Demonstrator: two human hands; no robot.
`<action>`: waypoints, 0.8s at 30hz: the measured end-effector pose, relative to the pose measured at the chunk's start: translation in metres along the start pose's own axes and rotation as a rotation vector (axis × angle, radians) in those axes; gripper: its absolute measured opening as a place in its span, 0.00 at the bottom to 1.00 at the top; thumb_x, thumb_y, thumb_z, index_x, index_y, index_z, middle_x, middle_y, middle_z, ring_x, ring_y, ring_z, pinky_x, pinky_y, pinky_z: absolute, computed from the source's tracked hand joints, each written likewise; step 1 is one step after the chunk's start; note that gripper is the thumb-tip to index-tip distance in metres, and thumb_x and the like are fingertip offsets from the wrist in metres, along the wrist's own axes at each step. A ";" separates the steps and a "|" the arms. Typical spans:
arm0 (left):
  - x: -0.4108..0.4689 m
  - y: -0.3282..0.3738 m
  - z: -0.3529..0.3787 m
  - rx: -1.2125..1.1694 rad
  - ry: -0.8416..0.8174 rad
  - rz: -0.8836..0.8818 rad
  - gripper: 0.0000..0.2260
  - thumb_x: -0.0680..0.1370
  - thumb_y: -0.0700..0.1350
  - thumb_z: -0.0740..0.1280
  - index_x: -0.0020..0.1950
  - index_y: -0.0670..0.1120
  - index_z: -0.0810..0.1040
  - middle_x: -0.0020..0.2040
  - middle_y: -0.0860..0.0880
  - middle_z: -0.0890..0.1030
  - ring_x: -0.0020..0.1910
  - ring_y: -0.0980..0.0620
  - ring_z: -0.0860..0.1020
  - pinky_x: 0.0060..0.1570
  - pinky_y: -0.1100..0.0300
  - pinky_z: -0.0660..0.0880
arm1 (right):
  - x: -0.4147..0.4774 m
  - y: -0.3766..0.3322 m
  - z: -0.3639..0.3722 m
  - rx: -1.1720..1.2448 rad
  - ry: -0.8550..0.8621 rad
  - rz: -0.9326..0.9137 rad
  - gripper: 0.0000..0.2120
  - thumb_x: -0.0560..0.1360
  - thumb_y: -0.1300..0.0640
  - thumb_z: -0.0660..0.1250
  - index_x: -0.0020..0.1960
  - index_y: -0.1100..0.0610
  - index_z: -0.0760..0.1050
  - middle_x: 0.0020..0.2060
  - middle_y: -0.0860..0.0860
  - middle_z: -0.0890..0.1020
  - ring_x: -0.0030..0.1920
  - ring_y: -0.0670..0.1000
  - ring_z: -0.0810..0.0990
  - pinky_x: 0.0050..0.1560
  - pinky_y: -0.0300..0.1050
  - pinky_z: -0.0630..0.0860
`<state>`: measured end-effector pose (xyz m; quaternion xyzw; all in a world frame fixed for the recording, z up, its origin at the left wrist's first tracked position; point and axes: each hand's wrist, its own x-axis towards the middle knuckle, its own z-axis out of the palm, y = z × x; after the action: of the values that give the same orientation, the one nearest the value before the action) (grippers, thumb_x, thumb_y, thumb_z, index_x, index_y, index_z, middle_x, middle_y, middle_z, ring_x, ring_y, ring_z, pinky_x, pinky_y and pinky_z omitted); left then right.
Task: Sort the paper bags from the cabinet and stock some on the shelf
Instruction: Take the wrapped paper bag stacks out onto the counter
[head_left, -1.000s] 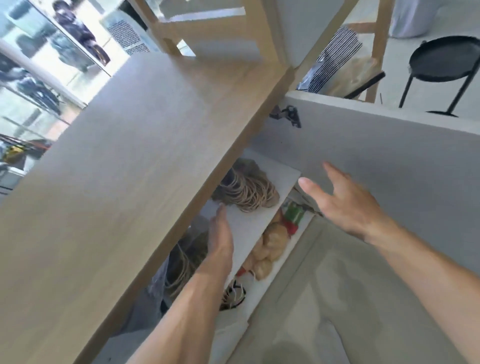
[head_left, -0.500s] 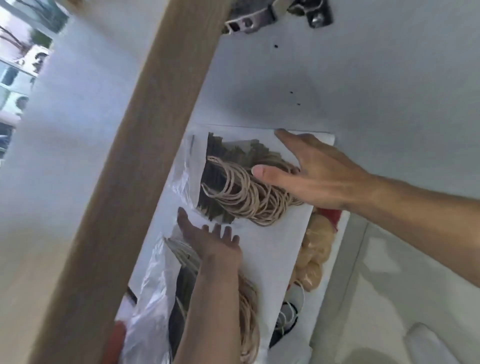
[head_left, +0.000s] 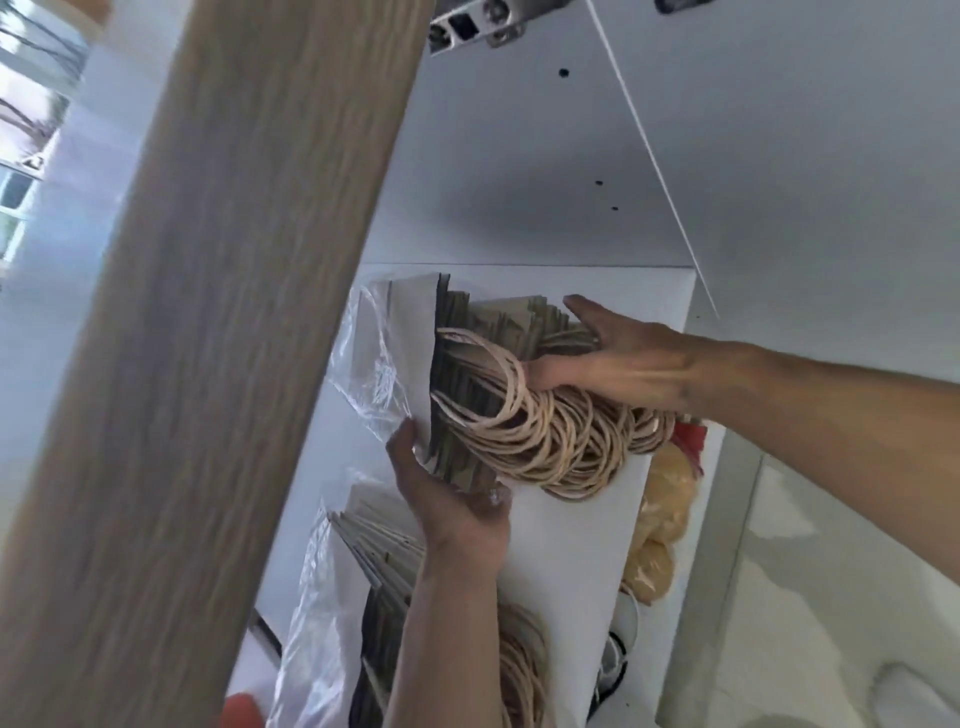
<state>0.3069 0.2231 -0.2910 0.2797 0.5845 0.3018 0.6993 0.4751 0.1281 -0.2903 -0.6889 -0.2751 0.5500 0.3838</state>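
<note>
A thick bundle of flat brown paper bags (head_left: 467, 364) with looped twine handles (head_left: 550, 436) lies on a white cabinet shelf (head_left: 566, 545), half inside a clear plastic sleeve (head_left: 374, 364). My right hand (head_left: 618, 364) presses on the bundle's far side, fingers over bags and handles. My left hand (head_left: 447, 499) cups its near lower edge from beneath. Closer to me, a second bundle of paper bags (head_left: 379, 566) in clear plastic lies partly hidden by my left forearm.
The wooden edge of the counter top (head_left: 223, 332) crosses the left of the view. The white cabinet wall (head_left: 519, 156) carries a metal hinge (head_left: 472, 26) at the top. Yellowish packets (head_left: 660, 525) and a red item (head_left: 691, 436) sit on a lower level at right.
Both hands have closed in on the far bundle: the left moved forward under its near edge, the right settled over the bags and handles. The camera has moved nearer.
</note>
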 end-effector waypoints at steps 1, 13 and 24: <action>-0.001 -0.003 -0.001 0.004 -0.016 0.006 0.19 0.72 0.62 0.64 0.42 0.49 0.85 0.43 0.46 0.84 0.43 0.46 0.78 0.44 0.55 0.69 | -0.003 0.001 -0.001 0.004 -0.020 0.004 0.58 0.54 0.25 0.66 0.77 0.38 0.44 0.76 0.48 0.61 0.72 0.57 0.64 0.71 0.56 0.63; -0.084 -0.046 0.018 -0.110 -0.001 -0.003 0.20 0.74 0.60 0.64 0.53 0.48 0.86 0.51 0.43 0.86 0.54 0.41 0.81 0.64 0.44 0.74 | -0.074 0.023 -0.027 -0.079 0.020 -0.077 0.52 0.59 0.31 0.70 0.76 0.37 0.46 0.77 0.46 0.59 0.74 0.53 0.61 0.67 0.47 0.62; -0.227 -0.095 0.038 -0.166 -0.114 0.022 0.25 0.71 0.60 0.66 0.61 0.45 0.82 0.59 0.43 0.83 0.59 0.41 0.79 0.65 0.42 0.72 | -0.225 0.056 -0.067 -0.042 0.078 -0.192 0.59 0.46 0.23 0.67 0.75 0.37 0.55 0.71 0.43 0.69 0.70 0.49 0.69 0.72 0.53 0.63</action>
<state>0.3228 -0.0112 -0.2090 0.2442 0.5136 0.3404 0.7488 0.4829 -0.0983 -0.2068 -0.6879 -0.3362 0.4778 0.4306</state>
